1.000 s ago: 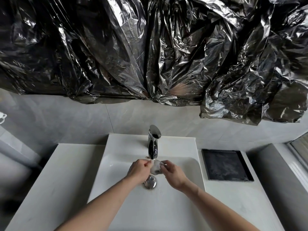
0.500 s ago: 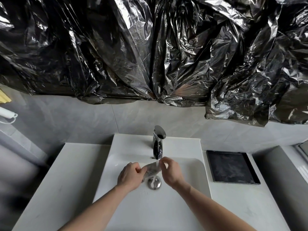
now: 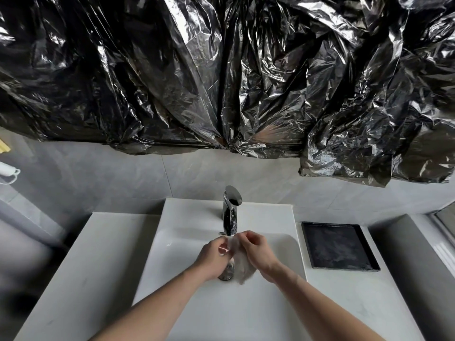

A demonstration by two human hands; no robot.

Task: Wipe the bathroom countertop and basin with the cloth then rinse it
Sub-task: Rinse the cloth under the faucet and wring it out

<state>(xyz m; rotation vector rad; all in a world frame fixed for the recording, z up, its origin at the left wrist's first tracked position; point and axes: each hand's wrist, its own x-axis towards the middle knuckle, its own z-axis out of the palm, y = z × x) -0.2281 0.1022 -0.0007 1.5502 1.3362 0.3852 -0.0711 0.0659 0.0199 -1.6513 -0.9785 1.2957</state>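
A pale, wet cloth [image 3: 240, 265] hangs bunched between both hands over the white basin [image 3: 187, 244], just under the spout of the chrome tap [image 3: 231, 212]. My left hand [image 3: 213, 256] grips its left side with curled fingers. My right hand [image 3: 256, 252] pinches its upper right part, and the cloth's lower end droops below it. Part of the round chrome drain [image 3: 226, 273] shows under the hands. White countertop [image 3: 81, 271] runs to either side of the basin.
A black rectangular tray [image 3: 338, 246] lies on the countertop right of the basin. Crumpled black plastic sheeting [image 3: 221, 82] covers the wall above the grey tiles. A grey ledge [image 3: 413, 254] rises at the far right. At the left edge hangs a white fitting [image 3: 7, 172].
Both hands have kept working the cloth under the tap; it now hangs lower and longer between them, over the drain. The camera view has shifted slightly.
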